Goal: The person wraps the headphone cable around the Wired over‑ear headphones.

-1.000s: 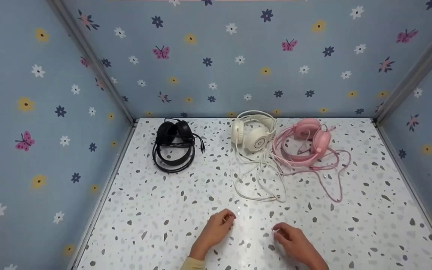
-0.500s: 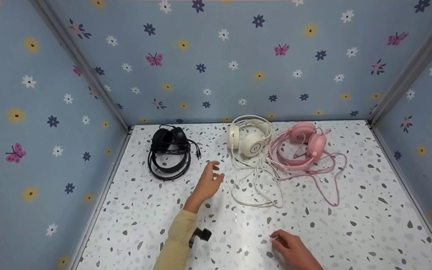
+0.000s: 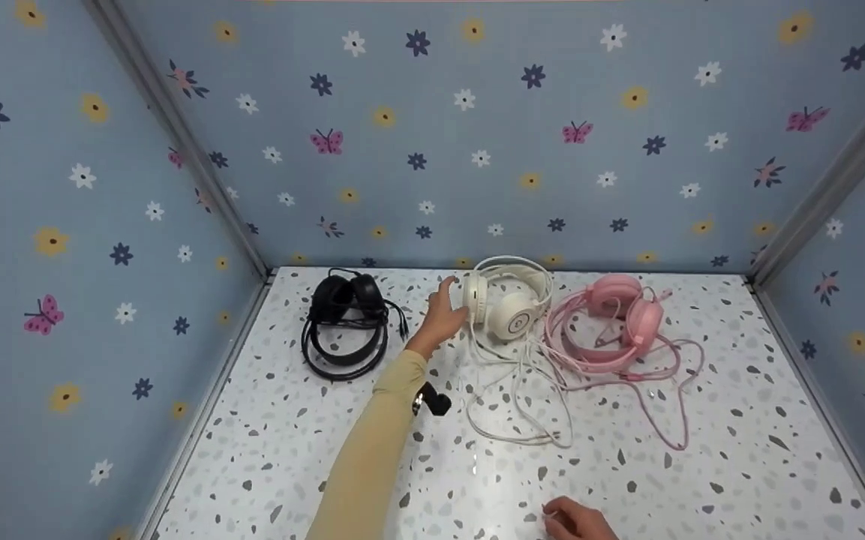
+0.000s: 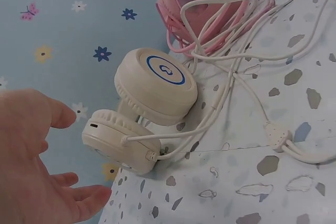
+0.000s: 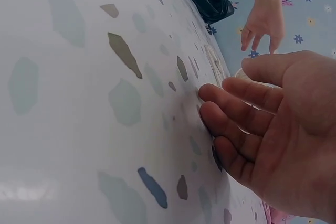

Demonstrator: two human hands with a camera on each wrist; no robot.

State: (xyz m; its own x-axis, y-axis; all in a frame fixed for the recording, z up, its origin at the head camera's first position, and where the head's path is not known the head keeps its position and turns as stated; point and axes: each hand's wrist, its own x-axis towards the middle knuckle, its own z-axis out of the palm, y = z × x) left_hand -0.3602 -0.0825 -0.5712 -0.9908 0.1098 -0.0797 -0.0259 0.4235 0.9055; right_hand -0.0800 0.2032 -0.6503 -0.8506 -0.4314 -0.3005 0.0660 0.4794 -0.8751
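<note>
Cream-white headphones (image 3: 513, 316) lie at the back middle of the table, their cable trailing forward. My left hand (image 3: 442, 321) reaches to their left earcup, thumb and fingers spread apart at its side. In the left wrist view, the left hand (image 4: 37, 166) faces the white headphones (image 4: 155, 85) with a gap between fingertips and earcup. My right hand (image 3: 576, 521) is low at the front of the table, fingers loosely bent and holding nothing. The right wrist view shows the right hand (image 5: 283, 124) with its fingers near the speckled surface.
Black headphones (image 3: 368, 295) with a coiled cable lie left of my left hand. Pink headphones (image 3: 642, 324) sit right of the white pair, and their cables overlap. A flowered back wall (image 3: 507, 202) rises just behind the headphones.
My left hand has moved forward from the table's front to the white headphones' left earcup, opening its fingers. The right hand stays at the front; the head view has shifted slightly.
</note>
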